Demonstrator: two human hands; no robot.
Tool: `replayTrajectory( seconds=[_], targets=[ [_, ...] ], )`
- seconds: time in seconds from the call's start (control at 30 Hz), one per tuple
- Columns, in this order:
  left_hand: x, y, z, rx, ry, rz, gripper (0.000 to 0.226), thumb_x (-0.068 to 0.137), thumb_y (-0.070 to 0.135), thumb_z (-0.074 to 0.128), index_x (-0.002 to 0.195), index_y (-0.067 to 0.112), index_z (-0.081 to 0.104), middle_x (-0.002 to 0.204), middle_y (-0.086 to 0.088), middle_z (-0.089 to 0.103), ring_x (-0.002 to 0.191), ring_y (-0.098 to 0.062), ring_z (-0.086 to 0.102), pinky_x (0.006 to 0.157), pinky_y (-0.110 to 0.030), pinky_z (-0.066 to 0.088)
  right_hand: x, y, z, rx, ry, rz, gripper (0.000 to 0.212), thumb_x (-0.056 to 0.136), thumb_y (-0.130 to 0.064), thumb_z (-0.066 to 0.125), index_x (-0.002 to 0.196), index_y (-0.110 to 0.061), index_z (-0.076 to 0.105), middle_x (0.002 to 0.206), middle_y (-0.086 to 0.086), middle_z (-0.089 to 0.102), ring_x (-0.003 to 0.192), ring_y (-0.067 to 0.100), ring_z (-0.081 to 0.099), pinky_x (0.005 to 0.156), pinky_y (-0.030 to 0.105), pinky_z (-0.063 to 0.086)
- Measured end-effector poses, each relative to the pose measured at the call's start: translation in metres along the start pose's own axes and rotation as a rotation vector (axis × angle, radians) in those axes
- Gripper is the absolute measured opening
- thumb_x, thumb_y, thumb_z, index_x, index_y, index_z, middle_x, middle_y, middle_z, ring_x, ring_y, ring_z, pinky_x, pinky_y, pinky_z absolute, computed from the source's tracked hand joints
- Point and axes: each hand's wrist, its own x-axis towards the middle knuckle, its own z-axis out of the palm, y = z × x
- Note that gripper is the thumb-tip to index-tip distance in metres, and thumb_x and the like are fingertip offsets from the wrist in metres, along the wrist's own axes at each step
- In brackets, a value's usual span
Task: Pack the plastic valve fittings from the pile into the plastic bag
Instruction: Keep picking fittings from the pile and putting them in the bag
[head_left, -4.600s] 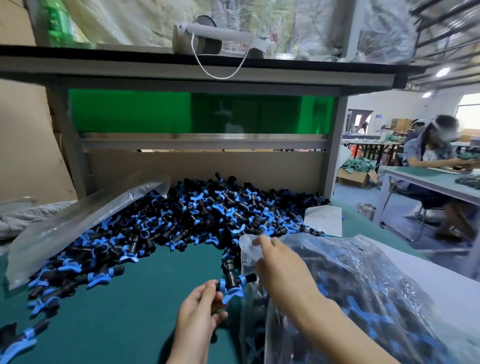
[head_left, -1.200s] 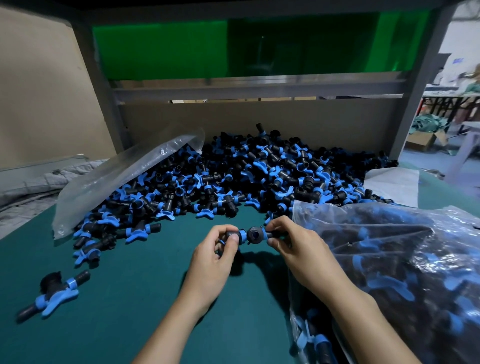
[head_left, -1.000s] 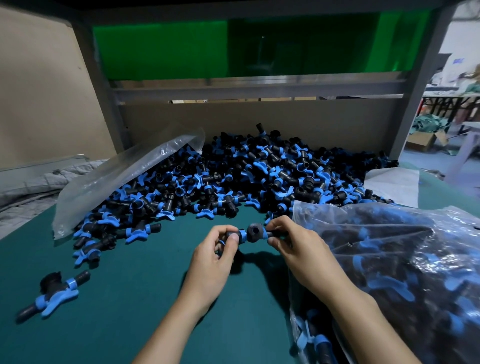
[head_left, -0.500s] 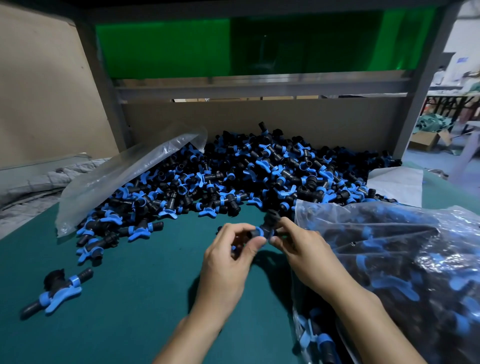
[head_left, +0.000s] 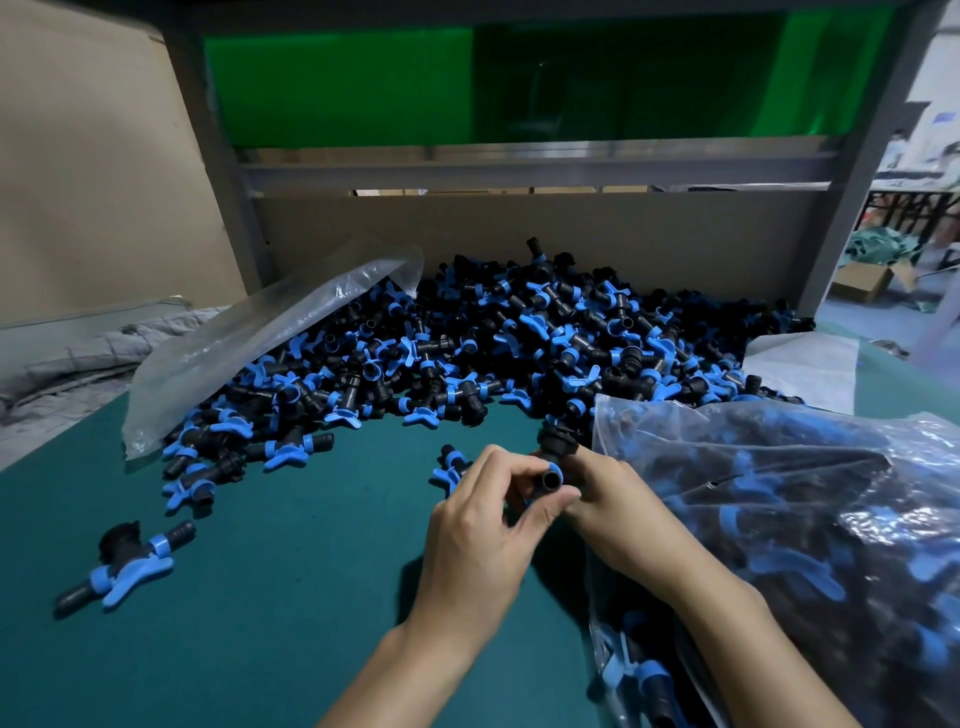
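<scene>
Centrally, my left hand (head_left: 470, 525) and right hand (head_left: 618, 512) both pinch one fitting (head_left: 551, 470) above the green mat (head_left: 270, 613), its open end facing me. Behind lies the pile (head_left: 493, 353); the filled bag (head_left: 800, 545) sits just right, touching my right wrist. A stray fitting (head_left: 127, 564) lies well apart at left.

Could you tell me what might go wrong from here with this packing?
1. Both hands, left hand and right hand, pinch one fitting above the mat, outside the bag; it may drop short.
2. The bag looks full and slumped, so it could spill.
3. A stray fitting lies apart from the pile and may be missed.
</scene>
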Motion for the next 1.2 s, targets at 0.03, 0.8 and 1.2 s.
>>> replayTrajectory(
  seconds=[0.03,0.8,1.2],
  targets=[
    [0.0,0.0,0.0,-0.011,-0.001,-0.014,0.026,0.089,0.053,0.062,0.099,0.029,0.061,0.091,0.016,0.063,0.084,-0.002,0.062,0.071,-0.022,0.049,0.0,0.001,0.0,0.016,0.009,-0.006,0.019,0.088,-0.024,0.057,0.104,-0.035,0.06,0.097,-0.014,0.07,0.093,0.013,0.065,0.084,0.044,0.052],
    [0.014,-0.011,-0.007,-1.203,0.007,-1.124,0.025,0.101,0.009,0.047,0.095,0.003,0.07,0.077,-0.007,0.067,0.059,-0.012,0.061,0.053,-0.025,0.055,-0.001,-0.024,0.0,0.172,0.194,-0.227,0.023,0.081,-0.047,0.074,0.098,-0.035,0.064,0.087,-0.012,0.062,0.066,0.012,0.052,0.062,0.026,0.046],
    [0.0,-0.012,-0.023,-0.989,0.348,-0.971,0.019,0.1,0.023,0.054,0.096,0.007,0.063,0.07,-0.003,0.066,0.056,-0.011,0.06,0.051,-0.023,0.055,-0.04,-0.046,-0.004,-0.919,0.108,0.285,0.048,0.087,-0.046,0.061,0.12,-0.021,0.038,0.111,0.005,0.043,0.103,0.027,0.05,0.074,0.038,0.031]
  ],
)
